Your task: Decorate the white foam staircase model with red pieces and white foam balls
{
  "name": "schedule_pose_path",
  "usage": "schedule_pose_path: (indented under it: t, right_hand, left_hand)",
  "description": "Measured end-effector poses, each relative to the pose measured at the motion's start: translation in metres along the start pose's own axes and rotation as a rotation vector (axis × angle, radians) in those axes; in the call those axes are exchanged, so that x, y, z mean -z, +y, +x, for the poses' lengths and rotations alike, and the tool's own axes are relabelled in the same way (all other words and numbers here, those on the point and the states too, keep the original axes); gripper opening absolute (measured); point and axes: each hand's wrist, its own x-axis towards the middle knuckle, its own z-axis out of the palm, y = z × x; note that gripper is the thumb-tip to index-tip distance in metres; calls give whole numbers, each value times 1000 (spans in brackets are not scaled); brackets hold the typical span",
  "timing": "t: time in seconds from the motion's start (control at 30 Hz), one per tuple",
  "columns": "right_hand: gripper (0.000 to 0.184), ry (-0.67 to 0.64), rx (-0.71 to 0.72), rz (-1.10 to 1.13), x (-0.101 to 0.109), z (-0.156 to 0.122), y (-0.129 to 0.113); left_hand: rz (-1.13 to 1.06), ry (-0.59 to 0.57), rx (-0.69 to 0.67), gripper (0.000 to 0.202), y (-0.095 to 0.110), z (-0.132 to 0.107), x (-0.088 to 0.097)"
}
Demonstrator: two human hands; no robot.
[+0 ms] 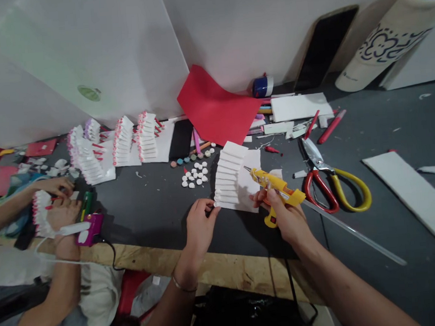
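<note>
My left hand (201, 224) pinches the near left corner of a white foam staircase model (229, 177) that lies on the dark table (149, 207). In my right hand (286, 217) I grip a yellow glue gun (277, 188). Its nozzle points left at the staircase's right side, and a long clear glue stick (356, 233) trails out behind it. Both hands are closed around what they hold.
Red-and-yellow scissors (328, 180) lie right of the gun. Small white discs (195, 175), a red paper sheet (217, 106) and several finished staircases (119, 140) sit behind. At left, another person's hands (60, 206) work on a staircase beside a purple glue gun (90, 229). White foam strip (417, 196) at right.
</note>
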Motion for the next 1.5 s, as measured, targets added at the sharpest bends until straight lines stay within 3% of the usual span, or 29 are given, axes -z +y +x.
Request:
schedule_pose_path:
  t: [0.2, 0.63, 0.83, 1.1, 1.3, 1.5]
  right_hand:
    - [44, -9, 1, 40, 1, 0, 0]
    - [43, 7, -25, 67, 1, 1, 2]
    - [42, -12, -16, 98, 0, 1, -5]
    - [40, -12, -26, 167, -1, 0, -8]
    - [38, 97, 18, 323, -3, 3, -16]
    - [43, 143, 67, 460, 0, 9, -29]
  left_hand:
    - [-29, -38, -24, 13, -6, -1, 4]
    - [-9, 6, -52, 6, -7, 0, -2]
    - [-14, -6, -58, 16, -9, 1, 1]
    - [-17, -9, -91, 13, -10, 1, -5]
    - [67, -42, -119, 34, -14, 0, 0]
    - [145, -68, -165, 33, -7, -5, -3]
